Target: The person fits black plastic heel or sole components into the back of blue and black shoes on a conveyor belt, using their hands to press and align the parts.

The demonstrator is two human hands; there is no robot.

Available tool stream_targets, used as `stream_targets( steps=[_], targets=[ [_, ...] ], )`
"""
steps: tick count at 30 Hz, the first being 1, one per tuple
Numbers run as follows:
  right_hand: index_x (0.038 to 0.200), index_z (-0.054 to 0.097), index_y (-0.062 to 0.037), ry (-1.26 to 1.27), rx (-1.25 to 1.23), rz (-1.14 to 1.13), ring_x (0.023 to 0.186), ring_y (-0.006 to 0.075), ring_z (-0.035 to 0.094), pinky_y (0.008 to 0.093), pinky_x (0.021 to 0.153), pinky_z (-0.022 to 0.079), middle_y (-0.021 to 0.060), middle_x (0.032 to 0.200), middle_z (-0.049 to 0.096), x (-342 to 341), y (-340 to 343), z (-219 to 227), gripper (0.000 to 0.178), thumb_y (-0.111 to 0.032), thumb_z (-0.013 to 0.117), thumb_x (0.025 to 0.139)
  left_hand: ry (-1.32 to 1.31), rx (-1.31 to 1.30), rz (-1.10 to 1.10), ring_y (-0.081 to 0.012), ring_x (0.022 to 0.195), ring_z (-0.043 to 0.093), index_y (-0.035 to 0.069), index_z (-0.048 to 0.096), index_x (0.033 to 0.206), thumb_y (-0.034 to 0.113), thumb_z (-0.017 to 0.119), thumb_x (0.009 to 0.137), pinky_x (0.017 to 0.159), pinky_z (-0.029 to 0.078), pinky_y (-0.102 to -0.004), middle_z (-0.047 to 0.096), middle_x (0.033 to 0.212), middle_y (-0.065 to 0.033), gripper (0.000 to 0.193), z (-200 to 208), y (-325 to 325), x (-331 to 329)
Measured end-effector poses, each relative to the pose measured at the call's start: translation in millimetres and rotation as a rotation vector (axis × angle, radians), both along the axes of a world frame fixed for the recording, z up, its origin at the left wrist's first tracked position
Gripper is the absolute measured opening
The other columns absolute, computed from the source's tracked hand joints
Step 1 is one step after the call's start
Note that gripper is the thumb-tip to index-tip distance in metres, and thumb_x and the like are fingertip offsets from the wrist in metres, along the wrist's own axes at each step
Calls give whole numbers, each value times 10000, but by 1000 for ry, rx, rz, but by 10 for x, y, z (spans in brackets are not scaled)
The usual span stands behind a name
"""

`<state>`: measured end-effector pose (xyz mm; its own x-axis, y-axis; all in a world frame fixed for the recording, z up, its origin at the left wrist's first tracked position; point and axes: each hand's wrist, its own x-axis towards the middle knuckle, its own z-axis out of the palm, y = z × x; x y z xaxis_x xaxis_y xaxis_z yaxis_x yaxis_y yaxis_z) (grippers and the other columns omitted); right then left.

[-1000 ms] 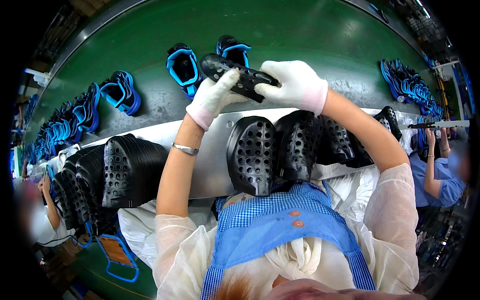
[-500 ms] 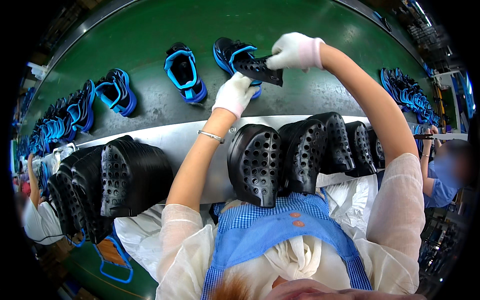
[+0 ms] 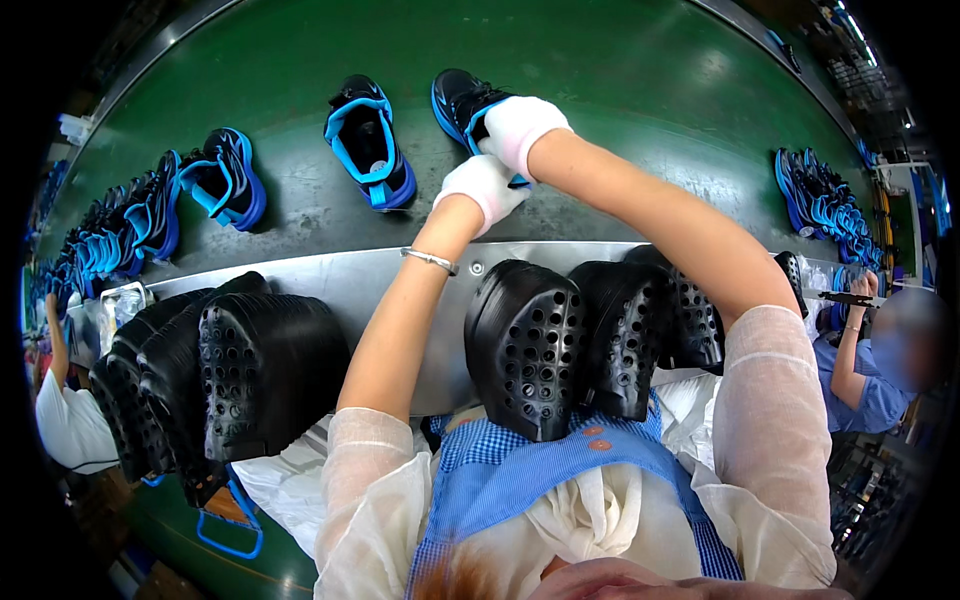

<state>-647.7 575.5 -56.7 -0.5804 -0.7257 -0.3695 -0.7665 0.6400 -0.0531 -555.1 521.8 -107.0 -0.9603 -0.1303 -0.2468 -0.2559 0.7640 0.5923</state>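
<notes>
A black and blue sneaker [image 3: 464, 105] stands on the green table in front of me, its toe pointing away. My left hand [image 3: 478, 188], in a white glove, closes round the heel end of that sneaker. Over the shoe's opening is my right hand [image 3: 522, 132], also gloved in white, its fingers hidden down at the collar. The black perforated insole it had is out of sight now. A second sneaker [image 3: 366, 148] sits to the left, its opening and blue lining showing.
Stacks of black perforated insoles stand on the metal ledge, on the left [image 3: 270, 365] and before me [image 3: 525, 345]. Another sneaker [image 3: 225, 180] and a row of shoes [image 3: 140, 225] stretch left; more shoes [image 3: 825, 205] line the right. People work at both sides.
My right hand has moved down and left onto the sneaker, and the insole has gone from view. My left hand has shifted slightly right against the heel. The second sneaker has barely moved.
</notes>
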Motion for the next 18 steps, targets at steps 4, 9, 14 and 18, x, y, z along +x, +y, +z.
stream_targets(
  steps=[4, 9, 14, 18],
  targets=[
    [934, 690, -44, -11, -11, 36, 828, 360, 646, 411, 745, 529, 198, 935, 662, -128, -10, -130, 230, -178, 562, 797, -122, 67, -37, -265, 625, 650, 58, 677, 946, 379, 625, 793, 653, 529, -351, 673, 756, -152, 359, 1, 16, -133],
    [933, 690, -50, -68, -106, -50, 823, 359, 646, 407, 742, 532, 195, 926, 662, -210, -51, -163, 232, -193, 564, 801, -281, 87, -7, -319, 857, 647, 83, 672, 1010, 325, 597, 788, 792, 518, -380, 677, 938, -157, 337, 33, 47, -237],
    [943, 701, -82, -11, 92, 124, 846, 327, 659, 401, 747, 534, 157, 948, 678, -157, -15, 81, 251, -241, 545, 829, -386, 82, 15, -323, 917, 631, 94, 668, 1017, 317, 573, 795, 819, 506, -383, 664, 1007, -157, 329, 312, 83, -211],
    [980, 700, -81, 72, 179, 228, 896, 286, 670, 377, 751, 541, 123, 994, 687, -56, 14, 189, 232, -162, 606, 784, -311, 61, 16, -331, 978, 609, 107, 664, 1030, 327, 566, 801, 854, 492, -393, 644, 1069, -158, 333, 226, 106, -176]
  ],
)
